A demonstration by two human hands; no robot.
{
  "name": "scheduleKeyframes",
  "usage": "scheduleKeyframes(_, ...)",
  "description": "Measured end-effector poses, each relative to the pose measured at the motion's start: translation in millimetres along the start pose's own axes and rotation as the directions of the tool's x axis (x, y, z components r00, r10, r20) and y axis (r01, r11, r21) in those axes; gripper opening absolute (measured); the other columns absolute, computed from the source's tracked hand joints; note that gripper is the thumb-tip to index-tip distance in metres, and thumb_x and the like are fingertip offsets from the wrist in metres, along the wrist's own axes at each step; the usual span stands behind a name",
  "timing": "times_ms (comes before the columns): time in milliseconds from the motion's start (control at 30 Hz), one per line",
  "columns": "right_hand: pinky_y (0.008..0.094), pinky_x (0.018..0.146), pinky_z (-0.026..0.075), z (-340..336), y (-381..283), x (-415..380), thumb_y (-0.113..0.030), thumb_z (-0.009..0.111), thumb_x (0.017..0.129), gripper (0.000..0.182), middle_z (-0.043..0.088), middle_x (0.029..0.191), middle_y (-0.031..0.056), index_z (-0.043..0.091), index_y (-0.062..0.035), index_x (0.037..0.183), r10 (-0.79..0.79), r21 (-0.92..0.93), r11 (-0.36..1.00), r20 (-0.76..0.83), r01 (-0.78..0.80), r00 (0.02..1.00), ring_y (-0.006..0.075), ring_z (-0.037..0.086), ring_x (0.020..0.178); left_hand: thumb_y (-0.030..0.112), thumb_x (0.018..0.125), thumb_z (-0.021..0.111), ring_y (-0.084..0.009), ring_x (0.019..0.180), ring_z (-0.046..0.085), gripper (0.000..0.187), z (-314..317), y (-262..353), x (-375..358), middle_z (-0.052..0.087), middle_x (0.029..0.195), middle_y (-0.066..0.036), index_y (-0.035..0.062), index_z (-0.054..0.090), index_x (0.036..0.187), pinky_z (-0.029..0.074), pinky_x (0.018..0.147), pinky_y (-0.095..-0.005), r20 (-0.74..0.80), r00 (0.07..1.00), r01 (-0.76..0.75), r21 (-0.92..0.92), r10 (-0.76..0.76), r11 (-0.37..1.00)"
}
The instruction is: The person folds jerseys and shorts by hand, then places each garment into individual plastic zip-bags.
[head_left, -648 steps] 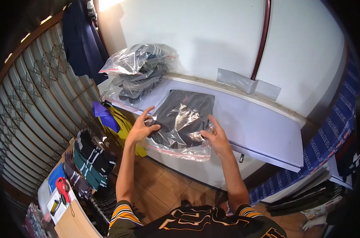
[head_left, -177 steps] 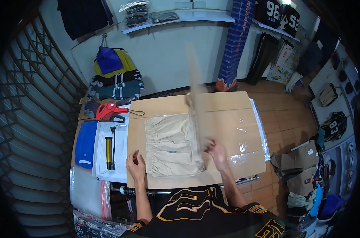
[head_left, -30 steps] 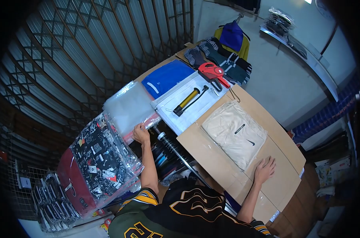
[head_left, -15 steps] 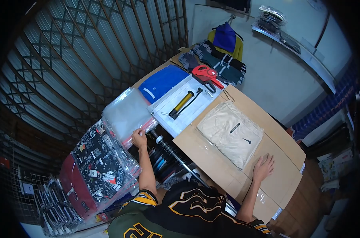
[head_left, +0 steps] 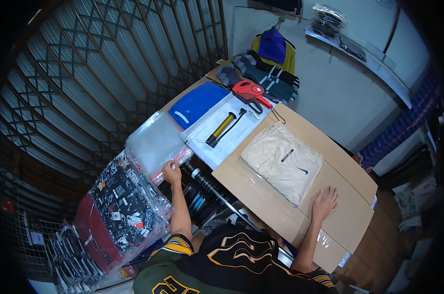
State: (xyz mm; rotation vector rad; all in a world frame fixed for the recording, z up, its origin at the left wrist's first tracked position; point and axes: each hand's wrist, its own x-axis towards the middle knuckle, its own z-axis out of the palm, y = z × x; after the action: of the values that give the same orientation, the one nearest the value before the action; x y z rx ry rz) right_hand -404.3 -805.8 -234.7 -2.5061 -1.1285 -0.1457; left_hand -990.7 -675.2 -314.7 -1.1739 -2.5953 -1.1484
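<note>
1. The folded beige fabric garment (head_left: pixel 280 165), with a small black label and a black curved mark, lies flat on the tan cardboard sheet (head_left: pixel 347 171) in front of you.
2. Your right hand (head_left: pixel 324 204) rests palm down on the cardboard just beside the garment, fingers extended; grip released, nothing held.
3. Your left hand (head_left: pixel 172 173) is at the red-edged end of the stack of clear plastic bags (head_left: pixel 156 139), fingers curled; cannot tell whether you are pinching a bag or only touching.
4. Between bags and cardboard, on a flat white surface (head_left: pixel 198 140), lies a gold-and-black cylindrical tool with a thin black hose (head_left: pixel 222 129). Near its far end sits a red-and-black handheld tool with a cord loop (head_left: pixel 249 91).
5. Beyond the bags: a blue garment in clear wrapping (head_left: pixel 198 104).
6. Nearer your left arm: a black patterned garment in clear plastic (head_left: pixel 126 198), overlapping a maroon garment (head_left: pixel 95 235).
</note>
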Motion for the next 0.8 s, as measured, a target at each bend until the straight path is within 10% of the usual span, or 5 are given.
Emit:
scheduleKeyframes(400,0.0584,0.115,0.022,3.0,2.7,-2.3,-0.034,0.058,0.096,0.051,0.041,0.153,0.0122,0.051,-0.0101,0.140,-0.018,0.006,1.000,-0.017,0.018,1.000,0.0347,0.032,0.143,0.012,0.083,0.074,-0.0334,0.091,0.066,0.012,12.3,-12.1,1.2,0.071,0.098,-0.013,0.0049,0.075,0.093,0.051,0.085,-0.0420,-0.088,0.995,-0.059,-0.109,0.050,0.992)
scheduleKeyframes(800,0.0581,0.115,0.021,4.4,2.3,-2.2,-0.031,0.061,0.094,0.050,0.043,0.151,0.0131,0.051,-0.0103,0.138,-0.018,0.024,1.000,-0.046,0.019,0.999,0.0349,0.034,0.142,0.023,0.092,0.056,-0.0387,0.102,0.065,0.020,15.9,4.8,25.3,0.073,0.101,-0.012,0.0153,0.063,0.109,0.037,0.094,-0.0594,-0.111,0.827,0.541,-0.110,-0.551,0.834)
